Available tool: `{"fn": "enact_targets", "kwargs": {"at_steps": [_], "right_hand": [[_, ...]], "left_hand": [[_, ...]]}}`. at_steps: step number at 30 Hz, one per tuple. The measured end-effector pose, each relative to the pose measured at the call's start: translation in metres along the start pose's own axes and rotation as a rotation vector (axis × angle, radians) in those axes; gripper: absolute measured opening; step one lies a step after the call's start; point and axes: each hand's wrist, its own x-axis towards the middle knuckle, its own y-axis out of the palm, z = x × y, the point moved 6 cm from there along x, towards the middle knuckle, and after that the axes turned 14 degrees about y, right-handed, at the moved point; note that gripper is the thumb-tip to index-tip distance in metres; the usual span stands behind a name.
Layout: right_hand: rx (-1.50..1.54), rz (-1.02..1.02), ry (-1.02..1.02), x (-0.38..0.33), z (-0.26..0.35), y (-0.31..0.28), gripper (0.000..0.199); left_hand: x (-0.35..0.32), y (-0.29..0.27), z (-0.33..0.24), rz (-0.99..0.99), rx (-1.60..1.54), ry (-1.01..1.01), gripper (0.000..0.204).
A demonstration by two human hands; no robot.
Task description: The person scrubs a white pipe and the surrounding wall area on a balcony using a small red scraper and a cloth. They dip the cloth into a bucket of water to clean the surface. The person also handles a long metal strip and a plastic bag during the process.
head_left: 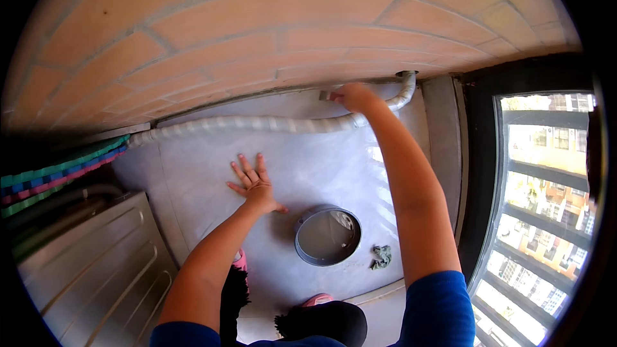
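My right hand (pixel 358 97) is closed round a small flat-bladed scraper (pixel 327 96), blurred, with a grey end pointing left. It reaches past the white wrapped pipe (pixel 257 123), close to the foot of the brick wall. Fingers spread, my left hand (pixel 255 186) rests on the smooth grey floor (pixel 212 160) in front of the pipe. Between my forearms stands a round dark-rimmed pan (pixel 299 242) with cloudy liquid in it and a pale patch near its right side. To the right of the pan lies a crumpled grey-green cloth (pixel 381 257).
An orange brick wall (pixel 276 16) rises ahead, and the pipe enters it at the right. A metal-cased appliance (pixel 96 270) stands at the left below coloured corrugated strips (pixel 64 170). A dark-framed barred window (pixel 546 180) fills the right side. My pink shoes (pixel 318 299) are near the pan.
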Motion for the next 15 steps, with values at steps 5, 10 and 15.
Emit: {"fn": "enact_targets", "kwargs": {"at_steps": [5,10,15], "right_hand": [[0.05,-0.309,-0.127,-0.056,0.033,-0.004,0.014],[0.649,-0.586,-0.181,-0.182,0.022,-0.034,0.02],[0.96,-0.473,0.184,-0.225,-0.069,0.043,0.036]], "left_hand": [[0.004,0.002,0.003,0.032,0.035,-0.021,0.157],[-0.004,-0.006,-0.004,0.081,0.064,-0.063,0.152],[0.02,0.018,-0.056,0.148,0.071,-0.067,0.15]]}}
